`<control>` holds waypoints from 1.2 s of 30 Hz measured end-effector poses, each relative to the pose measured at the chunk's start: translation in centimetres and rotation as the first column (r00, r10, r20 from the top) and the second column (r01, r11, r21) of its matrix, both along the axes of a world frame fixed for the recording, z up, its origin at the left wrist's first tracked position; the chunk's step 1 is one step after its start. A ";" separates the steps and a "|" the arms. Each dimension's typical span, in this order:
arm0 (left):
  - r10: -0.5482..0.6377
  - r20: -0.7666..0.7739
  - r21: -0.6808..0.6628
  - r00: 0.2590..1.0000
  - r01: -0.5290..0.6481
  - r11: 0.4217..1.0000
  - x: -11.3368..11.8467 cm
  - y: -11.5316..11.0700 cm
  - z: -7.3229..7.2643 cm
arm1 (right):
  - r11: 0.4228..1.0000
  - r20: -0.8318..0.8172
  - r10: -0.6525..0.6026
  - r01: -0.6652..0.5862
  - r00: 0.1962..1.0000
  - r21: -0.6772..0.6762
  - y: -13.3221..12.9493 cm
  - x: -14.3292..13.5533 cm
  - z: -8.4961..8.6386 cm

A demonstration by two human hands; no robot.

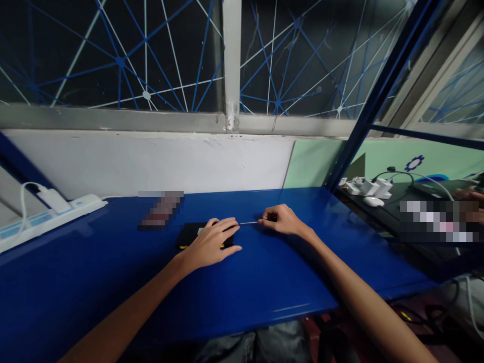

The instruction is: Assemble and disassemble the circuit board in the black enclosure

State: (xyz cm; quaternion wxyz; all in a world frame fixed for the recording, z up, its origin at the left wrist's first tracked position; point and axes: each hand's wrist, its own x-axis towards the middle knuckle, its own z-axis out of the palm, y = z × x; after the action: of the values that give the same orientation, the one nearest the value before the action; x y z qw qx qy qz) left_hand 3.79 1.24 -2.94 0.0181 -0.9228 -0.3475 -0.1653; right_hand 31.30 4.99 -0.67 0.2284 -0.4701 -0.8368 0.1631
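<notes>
A flat black case-like item with yellow marks along its near edge lies on the blue table. My left hand rests over its right part, fingers stretched out flat and the thumb apart. Much of the item is hidden under that hand. To the right, my right hand is closed in a pinch on the end of a thin pale rod. The rod runs leftward to the fingertips of my left hand. Whether its far end touches the black item cannot be made out.
The blue table stands against a white wall below windows. A blurred-out phone-sized object lies at the back left. A white power strip is at far left. Chargers and cables sit on a neighbouring dark desk, with another person's hand.
</notes>
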 end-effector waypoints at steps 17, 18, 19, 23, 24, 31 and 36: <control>0.086 -0.049 -0.156 0.995 -0.092 0.983 -1.8 1.1 0.7 | 0.954 -0.102 0.150 -0.171 0.983 -0.245 0.2 0.7 0.0; 0.085 -0.043 -0.164 0.995 -0.091 0.982 -1.8 1.2 0.7 | 0.939 -0.106 0.182 -0.205 0.978 -0.275 0.0 0.4 0.0; 0.083 -0.037 -0.166 0.996 -0.088 0.982 -1.9 1.2 0.7 | 0.927 -0.110 0.205 -0.229 0.973 -0.298 -0.2 0.2 0.1; 0.083 -0.008 -0.137 0.997 -0.083 0.987 -1.7 1.3 0.4 | 0.906 -0.130 0.242 -0.272 0.962 -0.325 -0.7 -0.6 0.1; 0.079 -0.004 -0.130 0.997 -0.079 0.988 -1.7 1.3 0.3 | 0.905 -0.137 0.242 -0.275 0.960 -0.326 -0.7 -0.6 0.1; 0.080 -0.012 -0.125 0.997 -0.081 0.989 -1.8 1.5 0.1 | 0.899 -0.150 0.238 -0.276 0.960 -0.339 -0.5 -0.6 -0.2; 0.082 -0.017 -0.118 0.996 -0.084 0.989 -1.8 1.4 0.2 | 0.898 -0.140 0.243 -0.277 0.960 -0.343 -0.4 -0.5 -0.4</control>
State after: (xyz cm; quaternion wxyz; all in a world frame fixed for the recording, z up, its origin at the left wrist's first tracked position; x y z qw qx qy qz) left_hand 2.01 2.64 -2.78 -0.0279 -0.9080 -0.3946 -0.1378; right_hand 30.77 4.62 -1.02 0.1539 -0.3797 -0.8364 0.3642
